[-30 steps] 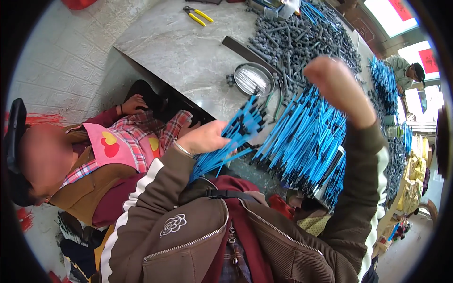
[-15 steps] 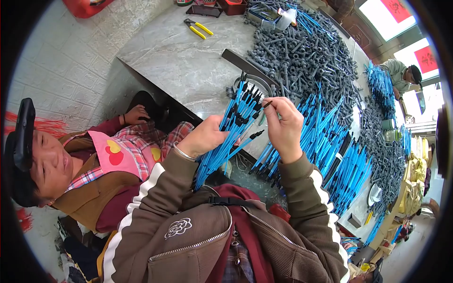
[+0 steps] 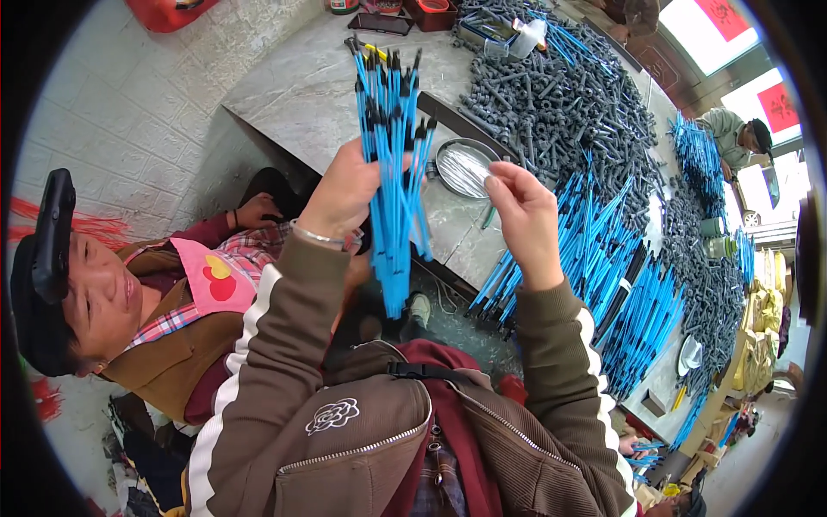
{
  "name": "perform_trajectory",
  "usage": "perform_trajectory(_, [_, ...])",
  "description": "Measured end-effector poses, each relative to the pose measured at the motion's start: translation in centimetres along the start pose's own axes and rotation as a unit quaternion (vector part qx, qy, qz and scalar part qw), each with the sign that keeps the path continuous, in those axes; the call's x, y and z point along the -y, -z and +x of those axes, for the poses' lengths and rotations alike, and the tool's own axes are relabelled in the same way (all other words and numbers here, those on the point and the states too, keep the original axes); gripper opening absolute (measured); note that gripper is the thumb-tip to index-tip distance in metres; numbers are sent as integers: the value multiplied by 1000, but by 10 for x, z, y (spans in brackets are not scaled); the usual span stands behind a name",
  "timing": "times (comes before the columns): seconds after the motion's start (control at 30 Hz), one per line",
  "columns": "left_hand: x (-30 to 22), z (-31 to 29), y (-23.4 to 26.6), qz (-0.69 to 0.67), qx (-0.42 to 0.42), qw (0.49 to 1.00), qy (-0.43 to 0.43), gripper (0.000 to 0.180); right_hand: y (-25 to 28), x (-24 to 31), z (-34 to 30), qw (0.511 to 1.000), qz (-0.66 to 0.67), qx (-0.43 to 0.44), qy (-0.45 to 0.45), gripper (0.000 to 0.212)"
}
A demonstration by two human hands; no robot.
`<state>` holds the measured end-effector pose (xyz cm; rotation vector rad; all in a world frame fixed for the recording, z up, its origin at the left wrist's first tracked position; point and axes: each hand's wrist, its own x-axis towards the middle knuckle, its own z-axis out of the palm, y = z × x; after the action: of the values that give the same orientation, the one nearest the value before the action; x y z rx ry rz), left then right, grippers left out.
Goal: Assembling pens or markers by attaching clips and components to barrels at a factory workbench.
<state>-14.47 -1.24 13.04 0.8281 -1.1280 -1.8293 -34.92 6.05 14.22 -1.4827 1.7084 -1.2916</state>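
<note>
My left hand (image 3: 345, 191) is wrapped round a bundle of thin blue rods with black tips (image 3: 392, 215), held nearly upright over the table's edge. The tips point away from me and stand at uneven heights. Over on the right, my right hand (image 3: 527, 211) has its thumb and forefinger brought together beside a round metal dish (image 3: 442, 164). What those fingers pinch, if anything, is too small to make out. Thin silvery strips (image 3: 465, 168) lie in the dish.
A grey marble-look table (image 3: 301, 99) carries a large heap of dark grey plastic parts (image 3: 551, 112). More blue rods (image 3: 637, 319) lie along its near right edge. Yellow-handled pliers (image 3: 373, 52) are partly behind the bundle. A person in a pink apron (image 3: 215, 271) sits close on my left.
My left hand has raised the bundle and turned it more upright, away from my right hand. The short dark piece at my right fingertips no longer shows there; the dish is now uncovered.
</note>
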Motion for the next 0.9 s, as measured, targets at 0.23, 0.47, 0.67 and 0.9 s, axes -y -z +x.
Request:
perform_trajectory(0.23, [19, 17, -10, -134, 83, 983, 88, 22, -3, 14, 23, 988, 150, -17, -22, 19])
perform_trajectory(0.47, [35, 14, -31, -147, 99, 982, 73, 32, -1, -11, 43, 995, 88, -44, -1, 19])
perform_trajectory(0.67, [49, 21, -43, -186, 196, 957, 107, 28, 2, 11, 76, 993, 53, -40, 95, 16])
perform_trajectory(0.9, [52, 32, -46, -250, 156, 948, 119, 39, 7, -4, 100, 964, -89, -37, 246, 10])
